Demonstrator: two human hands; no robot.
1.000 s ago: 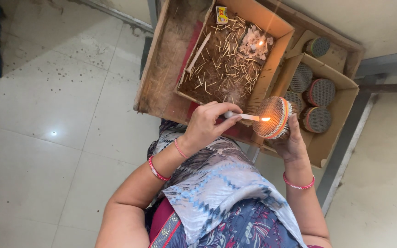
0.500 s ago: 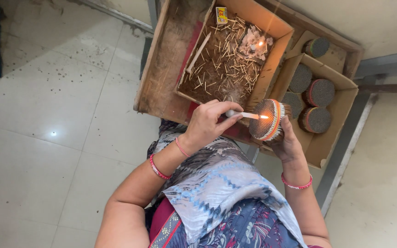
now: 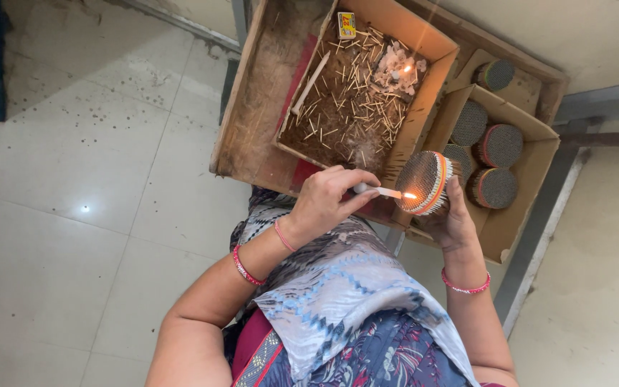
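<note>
Left hand (image 3: 327,201) is pinching a lit taper (image 3: 388,193), flame touching the round bundle (image 3: 426,183); right hand (image 3: 454,222) is gripping that bundle over the tray's (image 3: 252,107) near edge.

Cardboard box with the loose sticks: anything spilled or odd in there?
Yes. Thin sticks lie scattered every way over the bottom of the cardboard box, not bundled. Near its far right corner a small flame burns on a pale waxy lump, close to those loose sticks.
</note>
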